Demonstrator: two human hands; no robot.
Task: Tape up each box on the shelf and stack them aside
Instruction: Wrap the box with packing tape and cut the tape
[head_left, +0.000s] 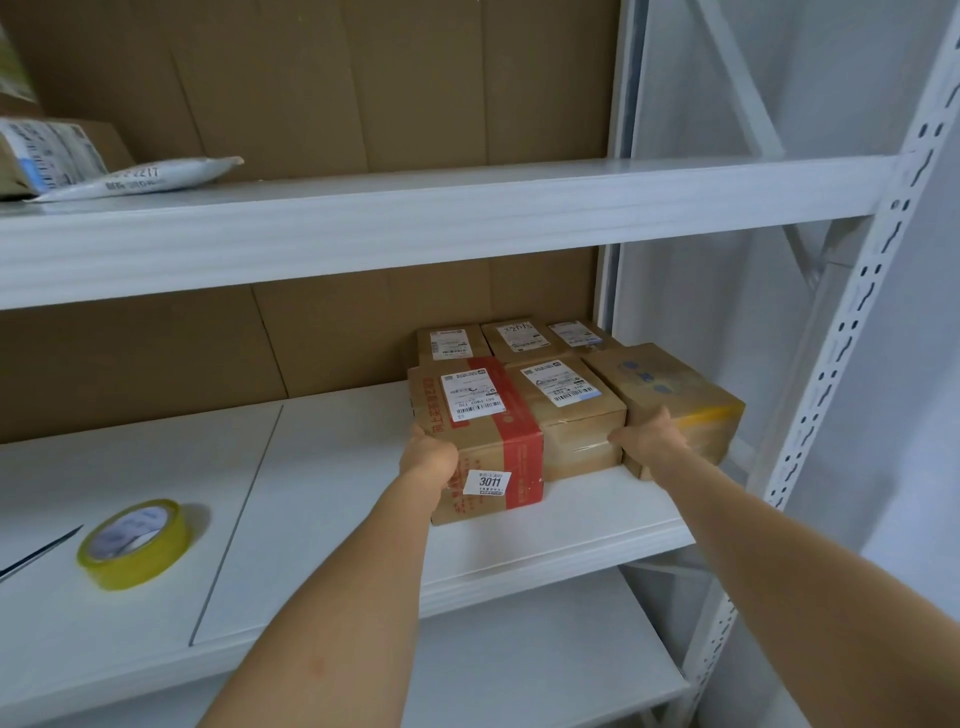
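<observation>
Several brown cardboard boxes stand packed together at the right end of the middle shelf (337, 467). The front left box (483, 415) has a red tape band, a white label and a "3011" sticker. My left hand (428, 460) grips its left front corner. Beside it sits a middle box (571, 415) with a white label. My right hand (647, 439) presses against the front of the right box (675, 395), which has yellow tape; its fingers reach into the gap between the middle and right boxes. A yellow tape roll (132, 543) lies on the shelf at the left.
Three more labelled boxes (514, 335) stand behind the front row. The upper shelf (415, 218) holds a white mailer bag (140, 176) and a parcel at far left. A white perforated upright (852, 332) bounds the right side. A dark thin object (36, 553) lies by the tape roll.
</observation>
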